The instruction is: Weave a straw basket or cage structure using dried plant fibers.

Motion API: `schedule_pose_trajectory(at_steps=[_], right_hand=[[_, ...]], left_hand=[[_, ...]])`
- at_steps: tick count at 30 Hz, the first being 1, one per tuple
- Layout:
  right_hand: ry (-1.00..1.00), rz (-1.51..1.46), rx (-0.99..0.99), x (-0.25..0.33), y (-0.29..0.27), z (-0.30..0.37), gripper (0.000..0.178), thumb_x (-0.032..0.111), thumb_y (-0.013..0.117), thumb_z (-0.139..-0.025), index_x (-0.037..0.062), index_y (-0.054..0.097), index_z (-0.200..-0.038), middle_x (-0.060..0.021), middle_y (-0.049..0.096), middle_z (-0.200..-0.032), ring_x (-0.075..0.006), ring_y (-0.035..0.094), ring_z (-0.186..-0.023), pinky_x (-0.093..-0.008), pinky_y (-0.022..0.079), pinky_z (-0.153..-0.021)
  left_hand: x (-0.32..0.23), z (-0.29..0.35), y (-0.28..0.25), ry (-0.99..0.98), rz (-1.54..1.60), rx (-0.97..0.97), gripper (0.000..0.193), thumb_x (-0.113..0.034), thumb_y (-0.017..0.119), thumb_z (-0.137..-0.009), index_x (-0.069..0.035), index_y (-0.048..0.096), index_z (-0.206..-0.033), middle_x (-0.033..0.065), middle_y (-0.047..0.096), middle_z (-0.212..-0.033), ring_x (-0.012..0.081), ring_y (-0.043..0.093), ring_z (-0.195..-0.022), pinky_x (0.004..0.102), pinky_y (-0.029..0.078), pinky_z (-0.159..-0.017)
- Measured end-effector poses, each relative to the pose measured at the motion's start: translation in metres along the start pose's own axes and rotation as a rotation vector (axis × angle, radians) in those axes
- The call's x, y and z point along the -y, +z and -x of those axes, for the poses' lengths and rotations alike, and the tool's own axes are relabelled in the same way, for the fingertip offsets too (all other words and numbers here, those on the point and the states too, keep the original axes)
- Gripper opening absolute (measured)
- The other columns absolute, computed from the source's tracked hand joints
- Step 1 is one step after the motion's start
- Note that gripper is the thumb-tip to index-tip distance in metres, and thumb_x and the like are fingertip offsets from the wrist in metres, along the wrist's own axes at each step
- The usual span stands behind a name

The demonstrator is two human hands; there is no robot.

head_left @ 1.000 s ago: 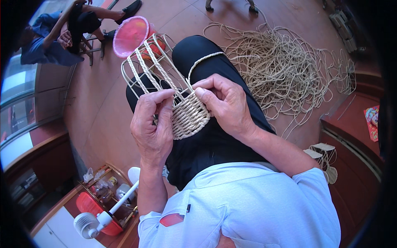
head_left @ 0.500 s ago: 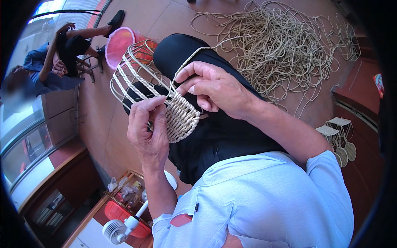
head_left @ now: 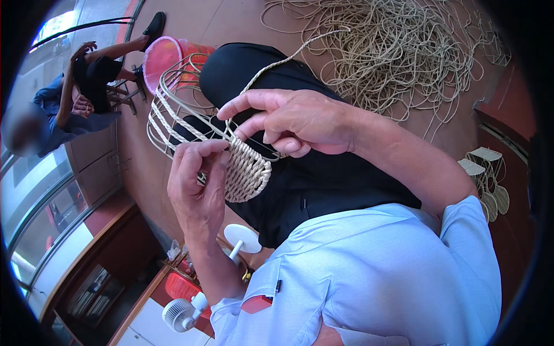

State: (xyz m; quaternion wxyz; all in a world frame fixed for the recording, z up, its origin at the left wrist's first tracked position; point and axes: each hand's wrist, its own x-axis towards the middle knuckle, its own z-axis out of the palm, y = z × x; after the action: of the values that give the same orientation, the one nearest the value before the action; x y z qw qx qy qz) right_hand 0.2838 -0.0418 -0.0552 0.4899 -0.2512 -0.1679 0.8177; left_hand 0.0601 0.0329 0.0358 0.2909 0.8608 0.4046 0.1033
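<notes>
A partly woven straw basket (head_left: 245, 176) rests over my black-trousered lap, its tight weave facing me and its long loose ribs spreading away to the far left. My left hand (head_left: 199, 179) pinches the left side of the weave between thumb and fingers. Over its upper edge is my right hand (head_left: 297, 121), index finger stretched out and another finger touching the rim; the lower fingers are curled. A twisted straw rope (head_left: 297, 53) rises from the weave, passes behind the right index finger and runs over my knee to the far side.
A big heap of straw rope (head_left: 398, 63) lies on the floor at the far right. A pink bucket (head_left: 164, 57) stands beyond the basket. Another person (head_left: 69, 98) sits at the far left. A white fan (head_left: 182, 314) is at the near left; small woven pieces (head_left: 490, 184) hang at right.
My right hand has shifted left and its index finger has straightened over the basket's rim. The rope loop by that finger has tightened toward the weave. The view has shifted slightly.
</notes>
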Motion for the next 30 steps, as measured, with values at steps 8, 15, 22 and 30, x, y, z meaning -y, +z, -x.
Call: schedule_pose_trajectory(at_steps=[8,15,22,30], right_hand=[[0.052,-0.005,0.137,0.0,-0.009,0.0,0.088,-0.006,0.05,-0.088,0.0063,0.036,-0.174,-0.0171,0.067,-0.145,-0.0049,0.048,-0.065,-0.0231,0.044,-0.053],[0.099,-0.078,0.179,-0.002,-0.007,-0.002,0.088,-0.005,0.051,-0.088,0.0063,0.036,-0.174,-0.0082,0.066,-0.132,-0.0052,0.048,-0.068,-0.0226,0.041,-0.055],[0.138,-0.075,0.174,0.001,-0.005,-0.004,0.09,-0.003,0.051,-0.087,0.0133,0.04,-0.174,-0.015,0.057,-0.153,-0.0028,0.041,-0.064,-0.0201,0.035,-0.054],[0.076,-0.032,0.149,-0.004,-0.002,-0.006,0.088,-0.004,0.059,-0.086,0.0081,0.041,-0.172,-0.0122,0.062,-0.143,-0.003,0.045,-0.064,-0.0201,0.038,-0.055]], left_hand=[[-0.003,0.003,-0.009,-0.004,-0.065,0.02,0.021,0.008,0.083,-0.091,-0.003,0.08,-0.108,0.0064,0.07,-0.098,0.0154,0.068,-0.088,0.0292,0.055,-0.077],[-0.013,0.0,-0.013,0.061,-0.203,0.035,0.022,0.009,0.084,-0.089,-0.002,0.079,-0.108,0.0086,0.073,-0.099,0.018,0.072,-0.09,0.0316,0.059,-0.078],[-0.02,-0.008,-0.018,0.047,-0.241,0.116,0.022,0.009,0.083,-0.088,-0.003,0.077,-0.106,0.0089,0.072,-0.098,0.0209,0.073,-0.089,0.0338,0.059,-0.077],[-0.018,-0.012,-0.017,0.1,-0.365,0.229,0.023,0.005,0.078,-0.09,-0.005,0.067,-0.108,0.012,0.063,-0.101,0.0317,0.069,-0.088,0.0424,0.056,-0.075]])
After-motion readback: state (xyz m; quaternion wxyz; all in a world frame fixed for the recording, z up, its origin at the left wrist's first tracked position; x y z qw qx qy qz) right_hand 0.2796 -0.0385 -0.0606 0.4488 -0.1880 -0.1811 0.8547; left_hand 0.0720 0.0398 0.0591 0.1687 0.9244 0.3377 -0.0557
